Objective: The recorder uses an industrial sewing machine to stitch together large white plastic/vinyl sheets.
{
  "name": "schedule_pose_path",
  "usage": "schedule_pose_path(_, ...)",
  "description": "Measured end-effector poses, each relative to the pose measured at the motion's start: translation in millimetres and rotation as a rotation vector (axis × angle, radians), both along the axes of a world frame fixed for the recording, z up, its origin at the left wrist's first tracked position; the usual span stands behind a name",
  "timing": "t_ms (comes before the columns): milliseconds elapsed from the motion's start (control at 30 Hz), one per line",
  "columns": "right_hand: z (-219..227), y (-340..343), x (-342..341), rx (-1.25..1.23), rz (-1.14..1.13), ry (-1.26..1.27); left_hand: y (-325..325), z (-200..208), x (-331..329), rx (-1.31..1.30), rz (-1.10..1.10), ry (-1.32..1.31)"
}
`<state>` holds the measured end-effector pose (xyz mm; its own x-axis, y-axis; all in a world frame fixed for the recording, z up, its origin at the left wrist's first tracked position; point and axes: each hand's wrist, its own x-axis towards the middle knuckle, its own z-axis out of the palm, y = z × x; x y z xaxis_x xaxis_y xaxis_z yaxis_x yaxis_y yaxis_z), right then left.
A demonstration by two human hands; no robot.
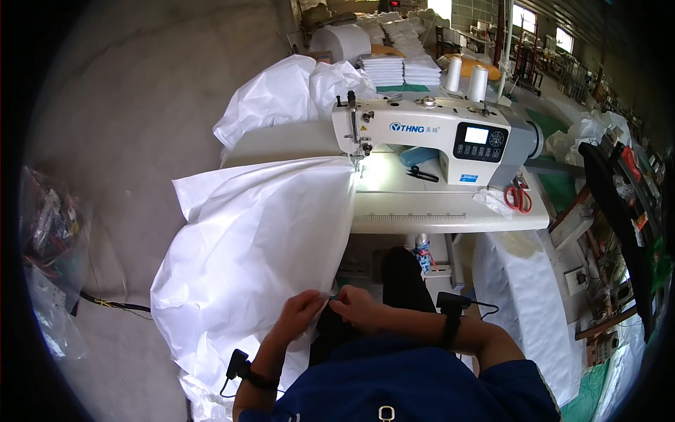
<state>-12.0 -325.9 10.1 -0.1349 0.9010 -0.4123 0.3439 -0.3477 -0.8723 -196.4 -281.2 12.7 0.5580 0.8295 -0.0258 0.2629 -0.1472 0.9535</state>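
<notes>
A large sheet of thin white fabric (246, 232) runs down from under the needle of the white sewing machine (429, 123) and drapes over the table's left front towards my lap. My left hand (302, 313) pinches its right edge low down, close to my body. Right beside it, my right hand (357, 308) is closed, fingertips almost touching the left ones at that edge; what it grips, if anything, is too small to make out. The machine's lamp lights the needle area, where the fabric's upper corner lies.
Black thread snips (422, 174) lie under the machine arm, red-handled scissors (518, 199) at the table's right end. Two white thread cones (477, 83) stand behind the machine. Folded white stacks (401, 70) sit further back. More white material (520, 295) hangs at right.
</notes>
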Motion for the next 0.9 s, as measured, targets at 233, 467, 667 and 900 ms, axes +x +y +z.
schedule_pose_path(233, -18, 2, -35, -0.033, 0.147, 0.345, 23, 20, -3, 0.309, -0.152, 0.194)
schedule_pose_path(467, -10, 4, -36, -0.186, 0.131, 0.382, 41, 12, -8, 0.108, -0.205, 0.187)
schedule_pose_path(667, -9, 5, -29, -0.015, 0.314, 0.252, 27, 15, 24, -0.104, -0.038, 0.168)
schedule_pose_path(900, 1, 81, 33, 0.291, -0.065, -0.062, 22, 55, 18, 0.158, 0.130, 0.316)
